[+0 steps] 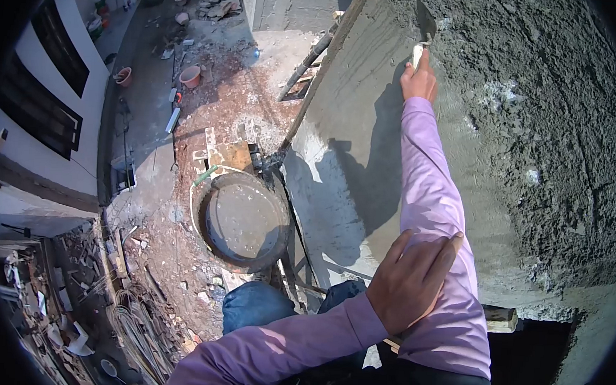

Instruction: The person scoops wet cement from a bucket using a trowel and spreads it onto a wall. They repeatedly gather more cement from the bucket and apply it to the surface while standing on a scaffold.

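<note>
My right hand [420, 81] is stretched far up along the wall and closed around the pale handle of a pointed trowel [425, 22]. The trowel's blade lies against the grey mortared wall [561, 151], near the border between smooth and rough plaster. My left hand [414, 280] rests across my right sleeve [432, 179], its fingers extended and holding no tool. Below and to the left of the wall stands a round bucket [239, 220] with a green-gripped handle. Wet grey material fills part of it.
My knees [255, 306] are beside the bucket, high above rubble-strewn ground. A dark opening [534, 354] cuts into the wall at lower right. A pole [309, 65] leans along the wall's left edge. Pink buckets [190, 76] and scrap wood lie below.
</note>
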Demonstrator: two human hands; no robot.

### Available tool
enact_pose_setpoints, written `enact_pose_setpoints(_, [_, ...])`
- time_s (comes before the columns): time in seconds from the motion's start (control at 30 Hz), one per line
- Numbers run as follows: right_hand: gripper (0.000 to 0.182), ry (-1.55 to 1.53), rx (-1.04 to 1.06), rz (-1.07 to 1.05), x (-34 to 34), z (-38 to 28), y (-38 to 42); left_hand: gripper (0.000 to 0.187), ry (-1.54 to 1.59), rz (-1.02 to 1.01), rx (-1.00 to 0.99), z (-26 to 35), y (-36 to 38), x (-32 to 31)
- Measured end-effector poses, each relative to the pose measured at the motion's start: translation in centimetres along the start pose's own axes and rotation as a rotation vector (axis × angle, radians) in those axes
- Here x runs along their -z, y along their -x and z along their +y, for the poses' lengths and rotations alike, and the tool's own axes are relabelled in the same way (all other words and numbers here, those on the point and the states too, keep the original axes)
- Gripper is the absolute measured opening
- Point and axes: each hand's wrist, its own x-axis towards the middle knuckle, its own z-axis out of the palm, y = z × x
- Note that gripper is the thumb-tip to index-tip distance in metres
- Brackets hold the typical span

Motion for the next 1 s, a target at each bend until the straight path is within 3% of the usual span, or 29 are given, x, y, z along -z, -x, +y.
enact_pose_setpoints(0.13, [0.057, 0.105, -0.001, -0.166, -0.2, -1.0, -0.6, 0.047, -0.028, 0.029, -0.005, -0.1, -0.3, 0.4])
enact_pose_setpoints(0.23, [0.057, 0.012, -0.052, 0.026, -0.8, -1.5, -0.2, 0.046, -0.048, 0.041, 0.004, -0.3, -0.2, 0.7])
enact_pose_setpoints(0.37, [0.056, 0.181, 0.023, -0.289, -2.2, -1.2, -2.1, 0.045, -0.068, 0.05, 0.02, -0.2, -0.1, 1.3])
enact_pose_setpoints(0.47, [0.056, 0.061, -0.01, 0.008, -0.9, -2.8, -1.1, 0.044, -0.042, 0.038, 0.045, -0.2, -0.2, 1.7])
enact_pose_setpoints(0.6, [0.057, 0.244, 0.063, -0.337, -0.8, -2.5, -3.0, 0.044, -0.025, 0.076, 0.028, -0.2, -0.3, 1.9])
enact_pose_setpoints(0.73, [0.053, 0.121, 0.012, -0.092, -0.7, -2.9, -3.6, 0.044, 0.029, 0.13, 0.018, -0.2, -0.9, 1.9])
enact_pose_setpoints(0.77, [0.052, 0.182, -0.005, -0.172, -1.1, -2.5, -4.8, 0.044, 0.05, 0.147, 0.002, -0.2, -0.9, 1.8])
enact_pose_setpoints(0.87, [0.052, 0.165, 0.062, -0.167, -0.5, -3.5, -5.8, 0.044, 0.065, 0.187, -0.015, -0.4, -1.2, 2.0])
enact_pose_setpoints(0.97, [0.052, 0.123, -0.004, -0.164, -1.3, -2.7, -6.1, 0.044, 0.078, 0.194, -0.003, -0.6, -1.2, 2.0])
enact_pose_setpoints(1.0, [0.052, 0.163, 0.029, -0.247, -1.7, -2.2, -5.5, 0.045, 0.082, 0.183, 0.0, -0.4, -1.1, 2.0])
